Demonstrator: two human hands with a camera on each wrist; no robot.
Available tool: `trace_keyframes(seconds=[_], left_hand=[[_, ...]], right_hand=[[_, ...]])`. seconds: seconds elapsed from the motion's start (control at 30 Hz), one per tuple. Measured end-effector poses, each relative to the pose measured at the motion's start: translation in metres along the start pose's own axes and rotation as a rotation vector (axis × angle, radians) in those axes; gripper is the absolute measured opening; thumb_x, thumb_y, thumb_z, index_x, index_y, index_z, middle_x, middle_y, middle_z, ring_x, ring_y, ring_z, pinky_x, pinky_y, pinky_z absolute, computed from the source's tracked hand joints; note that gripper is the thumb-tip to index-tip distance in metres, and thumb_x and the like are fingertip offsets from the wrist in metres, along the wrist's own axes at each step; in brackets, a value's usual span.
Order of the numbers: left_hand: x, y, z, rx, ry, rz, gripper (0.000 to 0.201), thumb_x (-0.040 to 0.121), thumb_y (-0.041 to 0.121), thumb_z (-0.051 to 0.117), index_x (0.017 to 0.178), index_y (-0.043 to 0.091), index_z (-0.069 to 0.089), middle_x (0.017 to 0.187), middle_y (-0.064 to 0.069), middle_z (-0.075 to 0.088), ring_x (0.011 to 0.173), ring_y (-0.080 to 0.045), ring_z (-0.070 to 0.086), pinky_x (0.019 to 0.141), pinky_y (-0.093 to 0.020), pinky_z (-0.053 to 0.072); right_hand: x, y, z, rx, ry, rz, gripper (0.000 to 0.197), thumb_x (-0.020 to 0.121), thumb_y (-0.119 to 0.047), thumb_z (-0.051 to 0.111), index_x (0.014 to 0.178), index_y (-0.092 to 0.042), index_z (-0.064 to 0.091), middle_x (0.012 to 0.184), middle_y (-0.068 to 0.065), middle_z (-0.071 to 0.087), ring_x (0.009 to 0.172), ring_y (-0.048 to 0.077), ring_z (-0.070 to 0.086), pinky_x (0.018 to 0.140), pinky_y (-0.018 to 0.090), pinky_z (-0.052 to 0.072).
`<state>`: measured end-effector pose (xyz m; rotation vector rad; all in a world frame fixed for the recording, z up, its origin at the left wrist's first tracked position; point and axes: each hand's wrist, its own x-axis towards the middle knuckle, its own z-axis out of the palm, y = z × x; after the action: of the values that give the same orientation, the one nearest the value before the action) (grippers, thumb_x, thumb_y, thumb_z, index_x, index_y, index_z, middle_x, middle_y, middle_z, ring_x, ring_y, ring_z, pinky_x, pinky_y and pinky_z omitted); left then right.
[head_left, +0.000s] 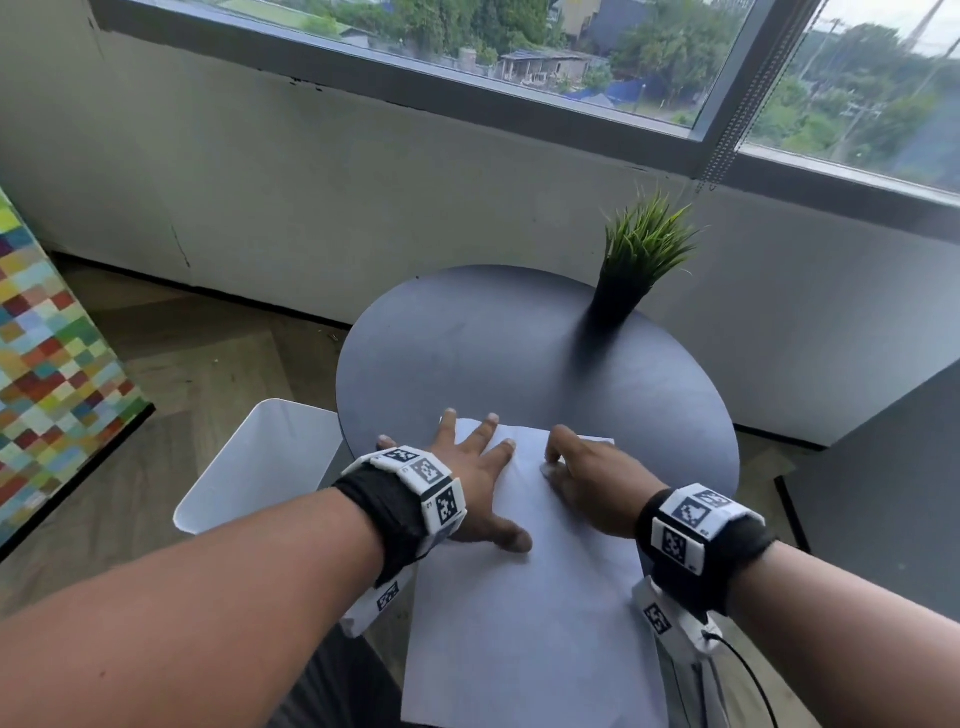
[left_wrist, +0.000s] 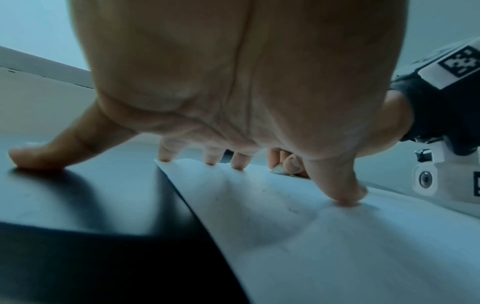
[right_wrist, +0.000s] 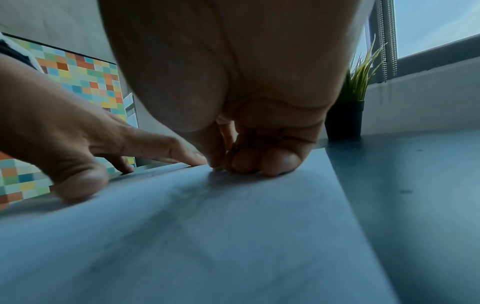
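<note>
On the table (head_left: 519, 353), left hand (head_left: 467, 483) lies flat on the paper (head_left: 530, 597), fingers splayed; right hand (head_left: 592, 488) is curled, fingertips pinching a small white bit (head_left: 549, 470).

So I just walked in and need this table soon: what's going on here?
A person's left hand presses a white sheet of paper flat on the round dark grey table, fingers spread. The right hand pinches a small white lump, possibly an eraser, against the sheet near its far edge. A potted green plant stands further back.
</note>
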<state>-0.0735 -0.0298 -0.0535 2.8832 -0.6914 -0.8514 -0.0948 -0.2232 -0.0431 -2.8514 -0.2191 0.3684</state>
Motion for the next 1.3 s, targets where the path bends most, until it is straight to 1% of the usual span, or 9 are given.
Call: trace_keyframes(seconds=[0.13, 0.27, 0.43, 0.53, 0.63, 0.8, 1.0, 1.17, 1.3], left_hand=[[0.001, 0.001, 0.001, 0.020, 0.017, 0.005, 0.117, 0.063, 0.091, 0.055, 0.154, 0.042, -0.001, 0.163, 0.020, -0.019, 0.151, -0.033, -0.018, 0.095, -0.087, 0.014], [0.001, 0.001, 0.001, 0.062, 0.008, 0.021, 0.114, 0.064, 0.090, 0.056, 0.151, 0.050, -0.006, 0.165, 0.011, -0.017, 0.149, -0.042, -0.016, 0.094, -0.088, 0.012], [0.002, 0.005, -0.001, 0.095, -0.011, -0.008, 0.119, 0.064, 0.091, 0.054, 0.153, 0.048, -0.011, 0.164, 0.009, -0.022, 0.148, -0.043, -0.021, 0.094, -0.089, 0.013], [0.000, 0.003, 0.000, 0.073, -0.025, -0.010, 0.118, 0.064, 0.092, 0.054, 0.152, 0.049, -0.014, 0.163, 0.010, -0.026, 0.148, -0.043, -0.022, 0.095, -0.088, 0.016], [0.001, 0.001, 0.003, 0.062, -0.014, 0.010, 0.116, 0.064, 0.091, 0.054, 0.150, 0.050, -0.013, 0.163, 0.011, -0.026, 0.148, -0.044, -0.022, 0.093, -0.088, 0.017], [0.007, 0.003, 0.004, 0.077, -0.035, -0.002, 0.121, 0.063, 0.092, 0.054, 0.151, 0.049, -0.016, 0.162, 0.010, -0.028, 0.147, -0.044, -0.024, 0.098, -0.084, 0.021], [0.010, -0.001, 0.006, 0.047, -0.028, 0.029, 0.118, 0.061, 0.092, 0.056, 0.149, 0.051, -0.011, 0.163, 0.008, -0.027, 0.145, -0.048, -0.025, 0.097, -0.084, 0.021], [0.012, 0.000, 0.006, 0.070, -0.034, 0.017, 0.124, 0.060, 0.093, 0.054, 0.151, 0.047, -0.016, 0.162, 0.007, -0.028, 0.145, -0.048, -0.026, 0.101, -0.081, 0.020], [0.012, -0.002, 0.007, 0.044, -0.030, 0.033, 0.123, 0.059, 0.093, 0.056, 0.150, 0.049, -0.014, 0.163, 0.006, -0.027, 0.144, -0.049, -0.026, 0.099, -0.083, 0.021]], right_hand=[[-0.009, -0.011, 0.005, -0.052, -0.007, -0.047, 0.014, 0.097, -0.030, 0.041, 0.102, -0.016, 0.042, 0.098, 0.004, 0.059, 0.088, 0.028, 0.052, 0.074, 0.039, 0.045], [-0.018, -0.029, 0.016, -0.148, -0.095, -0.230, 0.031, 0.096, -0.025, 0.042, 0.123, -0.011, 0.037, 0.103, 0.008, 0.059, 0.090, 0.028, 0.054, 0.068, 0.033, 0.035], [0.017, -0.005, -0.007, -0.183, 0.007, 0.004, 0.012, 0.095, -0.024, 0.043, 0.093, -0.014, 0.037, 0.096, 0.013, 0.060, 0.086, 0.034, 0.056, 0.066, 0.036, 0.040], [0.013, -0.019, -0.002, -0.194, -0.038, -0.052, 0.011, 0.095, -0.022, 0.042, 0.093, -0.013, 0.035, 0.100, 0.015, 0.061, 0.086, 0.033, 0.054, 0.065, 0.034, 0.035], [-0.002, -0.033, 0.009, -0.203, -0.131, -0.182, 0.021, 0.093, -0.019, 0.044, 0.111, -0.009, 0.037, 0.102, 0.013, 0.061, 0.092, 0.034, 0.055, 0.067, 0.036, 0.040], [0.024, 0.002, -0.010, -0.200, 0.022, 0.043, 0.012, 0.091, -0.020, 0.043, 0.090, -0.014, 0.033, 0.093, 0.015, 0.059, 0.084, 0.037, 0.056, 0.063, 0.034, 0.037], [-0.002, -0.032, 0.007, -0.168, -0.111, -0.149, 0.013, 0.094, -0.024, 0.045, 0.099, -0.013, 0.040, 0.099, 0.010, 0.062, 0.090, 0.032, 0.057, 0.069, 0.039, 0.046], [0.022, 0.001, -0.013, -0.136, 0.015, 0.090, 0.017, 0.093, -0.027, 0.044, 0.093, -0.011, 0.037, 0.094, 0.017, 0.060, 0.083, 0.036, 0.056, 0.068, 0.038, 0.045], [-0.001, -0.032, 0.007, -0.181, -0.135, -0.146, 0.023, 0.096, -0.024, 0.042, 0.113, -0.010, 0.039, 0.102, 0.015, 0.061, 0.092, 0.035, 0.057, 0.070, 0.037, 0.044]])
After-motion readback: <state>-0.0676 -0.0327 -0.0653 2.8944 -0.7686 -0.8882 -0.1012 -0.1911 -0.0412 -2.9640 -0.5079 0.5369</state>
